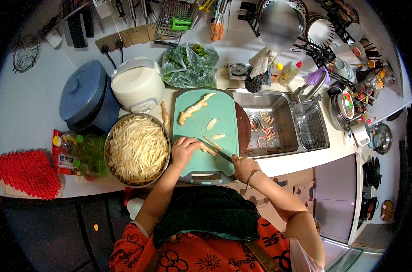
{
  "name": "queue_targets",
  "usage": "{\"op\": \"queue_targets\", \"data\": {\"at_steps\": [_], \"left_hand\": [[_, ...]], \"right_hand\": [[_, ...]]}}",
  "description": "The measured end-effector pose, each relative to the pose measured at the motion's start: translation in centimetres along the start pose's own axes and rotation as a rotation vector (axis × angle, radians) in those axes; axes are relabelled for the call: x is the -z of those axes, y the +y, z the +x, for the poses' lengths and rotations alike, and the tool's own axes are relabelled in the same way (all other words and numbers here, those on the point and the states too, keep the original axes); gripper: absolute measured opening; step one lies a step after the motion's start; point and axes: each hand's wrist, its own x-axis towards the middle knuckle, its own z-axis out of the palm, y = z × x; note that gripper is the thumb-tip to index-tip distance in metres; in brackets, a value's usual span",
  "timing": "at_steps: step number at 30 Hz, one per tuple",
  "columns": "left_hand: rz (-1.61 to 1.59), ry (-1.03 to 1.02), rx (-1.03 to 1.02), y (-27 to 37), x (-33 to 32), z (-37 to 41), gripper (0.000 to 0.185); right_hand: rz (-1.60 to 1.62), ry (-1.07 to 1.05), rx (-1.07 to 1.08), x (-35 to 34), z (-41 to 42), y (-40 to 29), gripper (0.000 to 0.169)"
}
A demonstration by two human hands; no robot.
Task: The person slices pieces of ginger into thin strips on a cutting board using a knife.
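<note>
On the green cutting board (206, 102), my right hand (245, 169) grips the handle of a kitchen knife (217, 151). The blade lies across a piece of peeled root, seemingly ginger (208, 148), with its tip close to my left hand (185, 152). My left fingers hold down the near end of that piece. Cut slices (211, 124) lie farther up the board, and a whole ginger-like root (196, 108) rests near its far edge. Left of the board stands a metal bowl (107, 170) full of pale cut strips (139, 149).
A sink (281, 136) with pinkish scraps lies to the right. Behind the bowl are a white rice cooker (138, 83) and a blue lidded container (85, 95). A bag of leafy greens (190, 66) stands behind the board. Bottles (90, 153) and a red shaggy cloth (27, 173) are at left.
</note>
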Motion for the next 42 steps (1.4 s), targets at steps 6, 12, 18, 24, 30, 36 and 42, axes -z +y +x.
{"op": "queue_targets", "data": {"at_steps": [6,12,18,24,30,36,42], "left_hand": [[0.022,-0.019,-0.002,0.3,0.3,0.4,0.016],[0.057,-0.066,-0.05,0.2,0.0,1.2,0.016],[0.067,-0.067,-0.063,-0.6,-0.7,0.6,0.016],[0.023,-0.045,-0.083,-0.5,-0.5,0.8,0.017],[-0.032,-0.016,-0.127,-1.6,-1.5,0.5,0.019],[-0.083,-0.074,-0.056,-1.2,-1.4,0.3,0.023],[-0.071,-0.039,-0.091,-1.1,-1.5,0.3,0.025]], "right_hand": [[0.004,-0.08,-0.046,1.4,-0.2,-0.9,0.032],[0.021,-0.152,-0.102,1.8,0.2,-0.8,0.031],[0.038,-0.103,-0.056,0.2,1.1,-0.5,0.03],[0.173,0.086,-0.035,-6.2,4.5,-1.3,0.023],[0.254,0.078,-0.038,-4.7,4.3,-0.7,0.035],[0.106,-0.025,-0.056,0.3,1.7,-1.6,0.03],[0.057,-0.028,-0.039,0.2,0.8,-1.0,0.029]]}}
